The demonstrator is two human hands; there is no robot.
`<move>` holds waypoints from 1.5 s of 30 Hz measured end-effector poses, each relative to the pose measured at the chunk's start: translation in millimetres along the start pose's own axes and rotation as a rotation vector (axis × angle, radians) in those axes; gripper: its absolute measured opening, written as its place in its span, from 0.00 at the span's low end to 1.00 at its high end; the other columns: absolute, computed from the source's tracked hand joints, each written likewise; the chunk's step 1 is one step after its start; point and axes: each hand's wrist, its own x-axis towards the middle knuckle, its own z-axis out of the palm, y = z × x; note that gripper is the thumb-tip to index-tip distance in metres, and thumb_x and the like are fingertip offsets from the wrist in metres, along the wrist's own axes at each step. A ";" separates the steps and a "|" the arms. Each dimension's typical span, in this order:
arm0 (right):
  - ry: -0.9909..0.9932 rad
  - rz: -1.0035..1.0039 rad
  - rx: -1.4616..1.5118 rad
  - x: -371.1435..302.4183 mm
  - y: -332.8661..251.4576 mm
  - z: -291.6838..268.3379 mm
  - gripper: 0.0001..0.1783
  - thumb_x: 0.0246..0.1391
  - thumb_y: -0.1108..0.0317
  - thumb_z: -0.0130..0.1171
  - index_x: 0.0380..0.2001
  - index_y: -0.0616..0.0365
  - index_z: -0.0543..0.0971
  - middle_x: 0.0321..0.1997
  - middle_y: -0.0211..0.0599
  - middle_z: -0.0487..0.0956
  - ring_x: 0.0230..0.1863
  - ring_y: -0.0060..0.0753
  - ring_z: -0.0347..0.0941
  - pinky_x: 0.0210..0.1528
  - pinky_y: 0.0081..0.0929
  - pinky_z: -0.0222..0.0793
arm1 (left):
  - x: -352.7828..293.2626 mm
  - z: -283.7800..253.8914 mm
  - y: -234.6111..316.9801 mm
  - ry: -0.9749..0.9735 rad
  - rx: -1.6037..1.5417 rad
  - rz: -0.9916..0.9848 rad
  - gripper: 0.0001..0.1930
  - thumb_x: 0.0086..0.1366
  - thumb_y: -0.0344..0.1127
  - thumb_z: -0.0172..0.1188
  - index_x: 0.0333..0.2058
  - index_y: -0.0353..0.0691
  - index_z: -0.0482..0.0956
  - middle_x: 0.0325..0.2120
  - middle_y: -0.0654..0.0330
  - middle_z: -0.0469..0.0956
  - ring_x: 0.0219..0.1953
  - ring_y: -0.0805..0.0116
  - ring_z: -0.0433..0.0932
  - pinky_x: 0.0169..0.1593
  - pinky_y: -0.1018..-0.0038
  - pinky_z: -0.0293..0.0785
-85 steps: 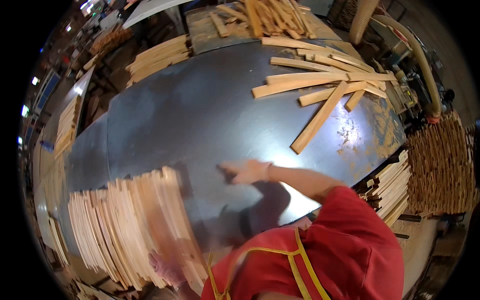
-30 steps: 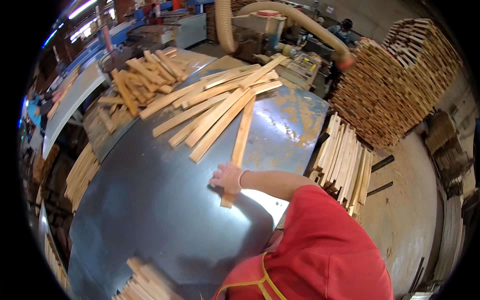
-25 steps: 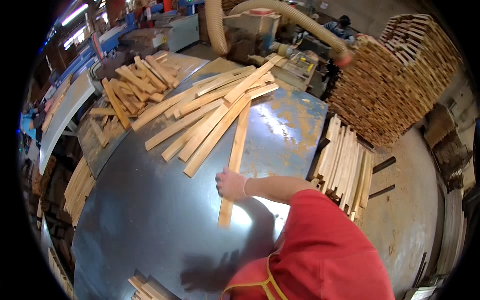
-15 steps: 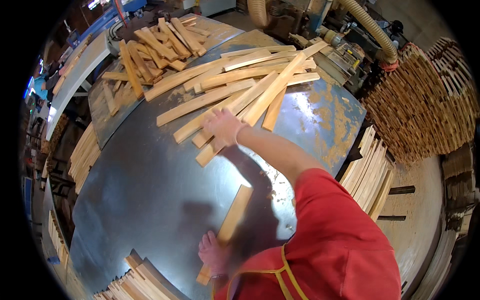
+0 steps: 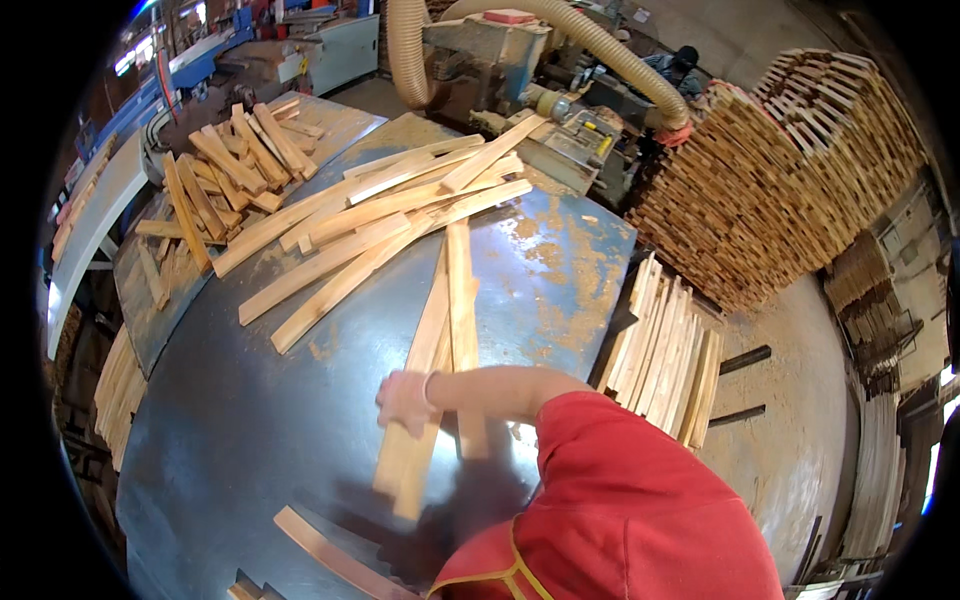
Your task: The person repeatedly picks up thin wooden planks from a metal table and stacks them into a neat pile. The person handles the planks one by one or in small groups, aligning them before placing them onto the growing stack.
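Gloved in pale pink, my right hand (image 5: 405, 402) lies across two pale wooden strips (image 5: 402, 465), its fingers wrapped over their edges. The strips overlap and point toward my body on the metal table (image 5: 240, 420). Another wooden strip (image 5: 462, 310) lies beside them to the right, partly under my forearm. Near the lower edge, a separate wooden strip (image 5: 335, 555) is angled toward my apron, its near end out of sight. My left hand is not visible.
A loose pile of long strips (image 5: 370, 210) covers the table's far part, with shorter pieces (image 5: 235, 160) at the far left. Stacked strips (image 5: 665, 350) stand right of the table, before a tall wood stack (image 5: 780, 190). A machine with a ribbed hose (image 5: 620, 60) stands behind.
My right hand has drawn strips from the pile toward my body. My left hand has gone out of view, and the strip near it now lies lower and further left. The view has shifted.
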 end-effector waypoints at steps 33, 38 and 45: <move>0.827 1.206 1.135 -61.9 -14.6 27.1 0.46 0.54 0.53 0.68 0.72 0.59 0.64 0.57 0.64 0.81 0.62 0.63 0.78 0.64 0.47 0.75 | 22.5 36.1 57.8 -0.021 0.980 0.148 0.52 0.49 0.54 0.78 0.72 0.54 0.62 0.62 0.55 0.72 0.57 0.49 0.79 0.52 0.55 0.79; 1.033 0.986 1.521 -34.6 -2.0 38.8 0.43 0.56 0.55 0.72 0.70 0.60 0.67 0.53 0.56 0.84 0.53 0.53 0.82 0.58 0.44 0.77 | -1.2 -17.8 126.1 -0.105 0.532 0.186 0.24 0.64 0.45 0.67 0.58 0.45 0.83 0.35 0.52 0.87 0.37 0.58 0.87 0.45 0.62 0.84; 0.795 0.727 1.786 -41.6 2.4 44.9 0.29 0.62 0.56 0.69 0.60 0.63 0.80 0.48 0.44 0.85 0.44 0.40 0.83 0.49 0.40 0.79 | 60.3 -39.5 38.6 -0.370 0.093 0.068 0.21 0.70 0.46 0.66 0.57 0.43 0.84 0.26 0.60 0.82 0.23 0.69 0.76 0.28 0.67 0.74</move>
